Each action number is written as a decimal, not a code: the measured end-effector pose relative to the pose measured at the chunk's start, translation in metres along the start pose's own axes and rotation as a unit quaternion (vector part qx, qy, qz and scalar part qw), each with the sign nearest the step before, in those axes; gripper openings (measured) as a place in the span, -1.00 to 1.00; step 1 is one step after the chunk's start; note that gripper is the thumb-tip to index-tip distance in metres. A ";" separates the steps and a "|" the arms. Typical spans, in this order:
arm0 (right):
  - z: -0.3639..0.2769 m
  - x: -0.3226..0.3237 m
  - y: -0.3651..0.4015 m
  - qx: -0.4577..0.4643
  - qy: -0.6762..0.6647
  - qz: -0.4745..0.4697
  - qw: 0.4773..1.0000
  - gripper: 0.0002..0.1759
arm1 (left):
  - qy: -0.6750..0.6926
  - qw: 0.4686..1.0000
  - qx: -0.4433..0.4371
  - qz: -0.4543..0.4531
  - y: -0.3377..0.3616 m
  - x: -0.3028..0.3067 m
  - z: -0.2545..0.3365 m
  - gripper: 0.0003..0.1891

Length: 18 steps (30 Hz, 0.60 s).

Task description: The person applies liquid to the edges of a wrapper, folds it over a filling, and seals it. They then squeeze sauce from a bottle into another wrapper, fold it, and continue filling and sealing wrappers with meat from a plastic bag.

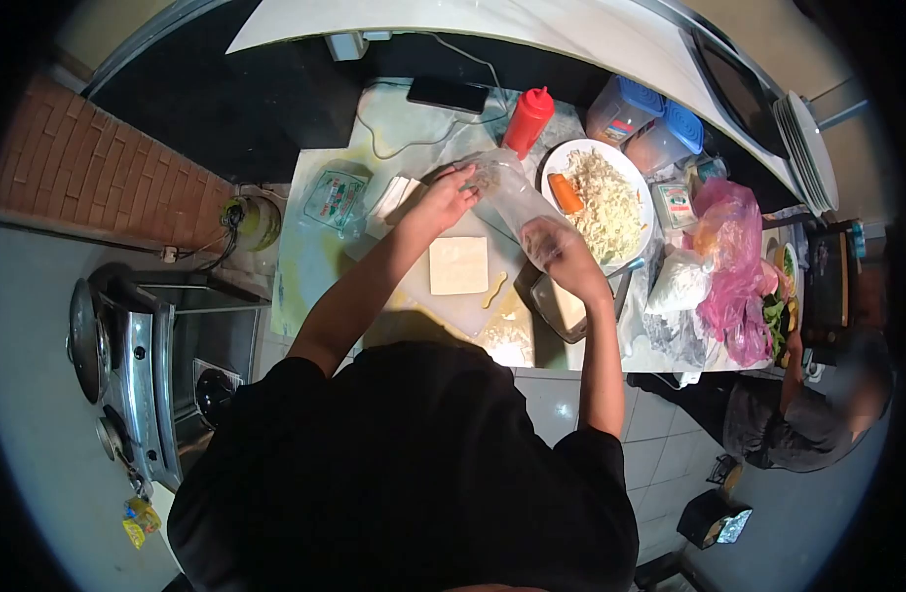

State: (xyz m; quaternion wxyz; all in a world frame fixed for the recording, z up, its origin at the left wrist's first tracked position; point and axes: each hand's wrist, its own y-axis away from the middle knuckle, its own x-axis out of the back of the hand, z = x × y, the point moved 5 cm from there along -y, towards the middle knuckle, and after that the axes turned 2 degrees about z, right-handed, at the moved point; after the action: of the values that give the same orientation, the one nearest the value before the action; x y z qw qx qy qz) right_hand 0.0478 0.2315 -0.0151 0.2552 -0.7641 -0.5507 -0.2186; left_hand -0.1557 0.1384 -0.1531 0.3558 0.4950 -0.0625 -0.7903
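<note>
Worktop (315,271) beside a stove (137,365), left hand (451,193) and right hand (558,247) both clamped on a plastic bag (508,193)

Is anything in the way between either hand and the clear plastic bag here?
Nothing visible does. The left hand holds one end of the clear plastic bag and the right hand holds the other; both touch it directly.
</note>
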 end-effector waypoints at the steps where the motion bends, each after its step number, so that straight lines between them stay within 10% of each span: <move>1: 0.002 0.002 0.001 -0.005 0.001 0.001 1.000 -0.70 | -0.007 1.000 -0.018 0.019 -0.009 0.002 -0.002 -0.76; 7: 0.019 0.019 0.005 -0.211 -0.068 0.066 0.973 -0.67 | -0.010 0.990 -0.015 0.141 -0.033 0.020 -0.019 -0.75; 18: 0.057 0.029 0.042 -0.220 -0.512 0.163 0.814 -0.54 | -0.078 0.985 -0.021 0.154 0.003 0.027 -0.010 -0.53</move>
State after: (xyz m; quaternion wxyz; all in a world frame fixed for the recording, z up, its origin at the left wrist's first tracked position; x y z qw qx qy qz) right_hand 0.0991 0.2774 -0.0479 -0.2065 -0.8798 -0.4068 0.1336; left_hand -0.1524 0.1215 -0.1767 0.4773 0.4083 -0.1488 -0.7637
